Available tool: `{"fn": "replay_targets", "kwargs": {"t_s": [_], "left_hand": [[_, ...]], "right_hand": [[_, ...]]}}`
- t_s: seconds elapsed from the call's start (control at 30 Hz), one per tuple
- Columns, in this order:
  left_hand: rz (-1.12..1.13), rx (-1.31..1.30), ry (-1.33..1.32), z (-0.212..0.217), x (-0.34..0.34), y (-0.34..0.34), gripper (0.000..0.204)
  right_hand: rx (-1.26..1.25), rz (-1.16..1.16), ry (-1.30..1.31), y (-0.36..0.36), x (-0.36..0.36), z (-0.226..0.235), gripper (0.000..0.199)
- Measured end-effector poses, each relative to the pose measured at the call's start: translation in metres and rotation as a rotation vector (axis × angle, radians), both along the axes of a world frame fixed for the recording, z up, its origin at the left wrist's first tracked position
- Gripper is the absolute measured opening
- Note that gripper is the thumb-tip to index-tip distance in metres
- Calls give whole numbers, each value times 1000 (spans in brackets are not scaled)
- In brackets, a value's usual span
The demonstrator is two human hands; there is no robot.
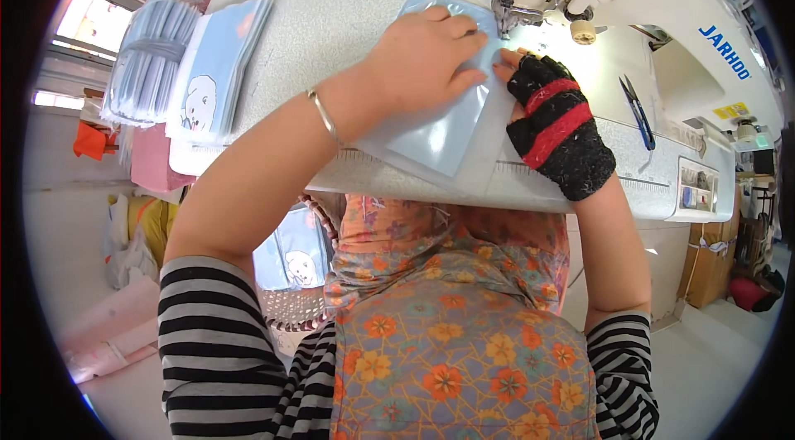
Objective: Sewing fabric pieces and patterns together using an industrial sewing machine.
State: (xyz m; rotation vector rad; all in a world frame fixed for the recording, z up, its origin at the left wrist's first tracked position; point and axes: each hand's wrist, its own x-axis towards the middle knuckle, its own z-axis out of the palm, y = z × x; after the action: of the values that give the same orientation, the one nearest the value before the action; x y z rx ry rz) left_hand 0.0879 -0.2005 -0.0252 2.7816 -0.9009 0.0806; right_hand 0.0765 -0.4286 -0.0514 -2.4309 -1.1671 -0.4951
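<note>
Light-blue pouch (439,129) lies on grey sewing table (331,9), bright window (79,34) left.

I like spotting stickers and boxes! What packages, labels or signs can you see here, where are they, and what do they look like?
Blue lettering: on the white sewing machine's arm, upper right.
Yellow sticker: small rectangle on the machine, below the lettering.
Control panel label: pale rectangle with small pictures, table's right front.
Cardboard box: brown, on the floor at right.
Pouch stack: light blue with a white cartoon animal, table's left.
</note>
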Motion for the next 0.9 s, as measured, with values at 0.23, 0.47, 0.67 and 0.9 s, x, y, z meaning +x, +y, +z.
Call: {"fn": "replay_targets", "kwargs": {"t_s": [0.23, 0.47, 0.67, 0.9], "left_hand": [[93, -41, -301, -33, -9, -10, 53], [191, -26, -268, -32, -17, -20, 60], [93, -53, -179, -23, -45, -23, 61], [179, -82, -135, -18, -2, -1, 59]], "right_hand": [[115, 25, 235, -6, -10, 14, 40], [178, 88, 268, -18, -1, 11, 33], [153, 103, 209, -19, -2, 13, 29], [101, 103, 59, -4, -6, 18, 27]]}}
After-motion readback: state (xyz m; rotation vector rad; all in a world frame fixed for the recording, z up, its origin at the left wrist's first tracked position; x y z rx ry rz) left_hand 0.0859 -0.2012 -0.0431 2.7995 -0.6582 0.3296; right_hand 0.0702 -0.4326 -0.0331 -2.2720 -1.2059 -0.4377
